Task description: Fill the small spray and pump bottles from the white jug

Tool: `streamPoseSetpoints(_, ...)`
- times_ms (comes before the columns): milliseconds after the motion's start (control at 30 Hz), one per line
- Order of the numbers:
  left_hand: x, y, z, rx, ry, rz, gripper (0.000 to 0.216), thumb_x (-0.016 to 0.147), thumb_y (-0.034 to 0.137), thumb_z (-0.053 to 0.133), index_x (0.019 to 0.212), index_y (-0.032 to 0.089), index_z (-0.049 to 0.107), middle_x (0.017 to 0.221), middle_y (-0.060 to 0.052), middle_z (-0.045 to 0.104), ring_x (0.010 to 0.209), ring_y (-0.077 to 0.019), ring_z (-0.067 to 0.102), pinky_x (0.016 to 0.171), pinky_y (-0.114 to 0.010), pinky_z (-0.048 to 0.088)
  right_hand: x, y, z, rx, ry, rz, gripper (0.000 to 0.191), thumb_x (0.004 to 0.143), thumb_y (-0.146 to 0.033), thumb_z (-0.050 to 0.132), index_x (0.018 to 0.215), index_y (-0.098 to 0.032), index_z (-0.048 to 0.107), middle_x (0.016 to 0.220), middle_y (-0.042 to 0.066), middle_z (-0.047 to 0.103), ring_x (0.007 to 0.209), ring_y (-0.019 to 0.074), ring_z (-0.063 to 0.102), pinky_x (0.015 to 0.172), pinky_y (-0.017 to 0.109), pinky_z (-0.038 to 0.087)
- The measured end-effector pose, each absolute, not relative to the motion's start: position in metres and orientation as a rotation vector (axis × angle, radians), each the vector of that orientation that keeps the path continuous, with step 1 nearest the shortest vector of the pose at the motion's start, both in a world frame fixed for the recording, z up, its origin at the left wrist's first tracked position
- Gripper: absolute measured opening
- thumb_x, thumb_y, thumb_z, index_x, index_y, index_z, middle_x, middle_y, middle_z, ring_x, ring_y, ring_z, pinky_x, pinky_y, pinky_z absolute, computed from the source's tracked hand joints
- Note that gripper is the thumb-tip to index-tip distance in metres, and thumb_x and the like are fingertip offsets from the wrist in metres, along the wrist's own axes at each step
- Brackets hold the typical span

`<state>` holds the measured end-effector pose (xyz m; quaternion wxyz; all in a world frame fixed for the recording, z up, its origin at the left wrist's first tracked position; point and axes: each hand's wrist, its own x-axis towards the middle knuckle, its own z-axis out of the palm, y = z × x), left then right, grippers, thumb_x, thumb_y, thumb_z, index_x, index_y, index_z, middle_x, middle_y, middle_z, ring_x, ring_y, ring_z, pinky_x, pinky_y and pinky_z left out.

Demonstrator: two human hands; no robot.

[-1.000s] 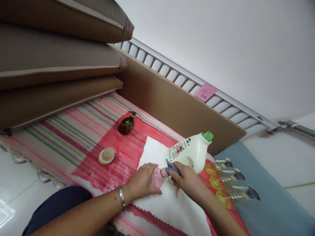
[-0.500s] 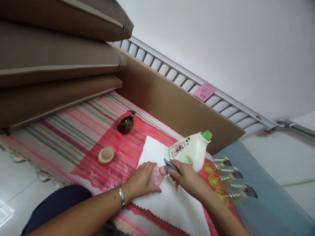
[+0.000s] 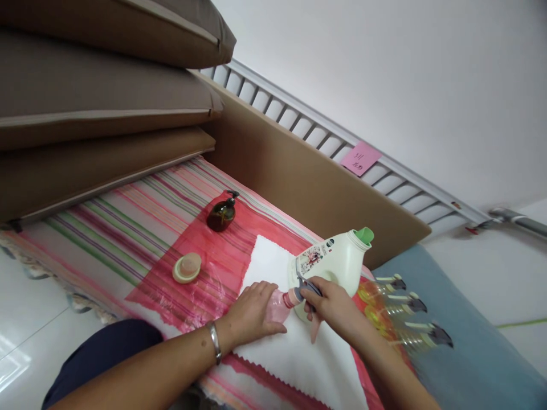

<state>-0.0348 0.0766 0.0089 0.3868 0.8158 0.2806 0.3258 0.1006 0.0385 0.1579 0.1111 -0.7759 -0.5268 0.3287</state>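
Left hand [image 3: 252, 310] grip is clamping the pink bottle [image 3: 277, 304] sideways on the white cloth [image 3: 299, 359], probably bracing it against rolling. Right hand [image 3: 331, 307] grip is pinching the grey spray head [image 3: 308, 287] at its neck, just beside the white jug [image 3: 337, 262].

On cloth [image 3: 265, 263]: small bottle [image 3: 277, 304], jug [image 3: 337, 261] behind; lid [image 3: 187, 267] left; spray bottles [image 3: 399, 310] right.

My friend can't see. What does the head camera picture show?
The left hand holds a small pink spray bottle lying on a white cloth, while the right hand grips its grey spray head. Behind are a white detergent jug with a green cap and a brown pump bottle.
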Motion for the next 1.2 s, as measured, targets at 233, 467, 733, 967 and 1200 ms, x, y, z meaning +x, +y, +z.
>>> streamPoseSetpoints(233, -0.035, 0.076, 0.007, 2.076, 0.712, 0.843, 0.074, 0.059, 0.048, 0.076, 0.120, 0.021, 0.044, 0.113, -0.009, 0.055, 0.102, -0.0276, 0.051, 0.088, -0.042, 0.044, 0.101, 0.036, 0.156, -2.143, -1.364, 1.105, 0.018, 0.080, -0.036, 0.044, 0.070, -0.021, 0.045, 0.054, -0.004, 0.056, 0.042, 0.0160, 0.060, 0.041, 0.025, 0.041)
streamPoseSetpoints(467, -0.034, 0.076, 0.007, 2.085, 0.715, 0.812, 0.075, 0.061, 0.047, 0.075, 0.122, 0.021, 0.042, 0.117, -0.010, 0.054, 0.107, -0.0288, 0.049, 0.091, -0.044, 0.042, 0.103, 0.028, 0.150, -2.158, -1.579, 0.894, 0.009, 0.076, -0.029, 0.046, 0.073, -0.021, 0.050, 0.059, -0.003, 0.057, 0.056, 0.0141, 0.058, 0.052, 0.024, 0.046)
streamPoseSetpoints(733, -0.034, 0.075, 0.007, 2.081, 0.698, 0.818, 0.073, 0.060, 0.047, 0.076, 0.121, 0.022, 0.043, 0.117, -0.009, 0.055, 0.107, -0.0287, 0.050, 0.091, -0.043, 0.041, 0.105, 0.034, 0.149, -2.183, -1.570, 1.048, 0.012, 0.080, -0.029, 0.043, 0.072, -0.021, 0.045, 0.057, -0.003, 0.055, 0.050, 0.0141, 0.058, 0.045, 0.024, 0.042)
streamPoseSetpoints(967, -0.035, 0.077, 0.008, 2.062, 0.718, 0.819, 0.072, 0.062, 0.048, 0.074, 0.121, 0.022, 0.043, 0.117, -0.009, 0.055, 0.107, -0.0285, 0.050, 0.091, -0.044, 0.042, 0.099, 0.028, 0.140, -2.286, -1.826, 0.578, 0.012, 0.082, -0.029, 0.042, 0.073, -0.023, 0.047, 0.057, -0.002, 0.059, 0.054, 0.0161, 0.058, 0.053, 0.026, 0.042)
streamPoseSetpoints(1200, -0.034, 0.076, 0.007, 2.076, 0.714, 0.831, 0.072, 0.063, 0.048, 0.073, 0.122, 0.020, 0.043, 0.117, -0.011, 0.055, 0.108, -0.0292, 0.050, 0.091, -0.045, 0.041, 0.098, 0.031, 0.145, -2.243, -1.748, 0.775, 0.011, 0.081, -0.025, 0.042, 0.071, -0.022, 0.046, 0.055, -0.003, 0.057, 0.052, 0.0152, 0.058, 0.048, 0.024, 0.043)
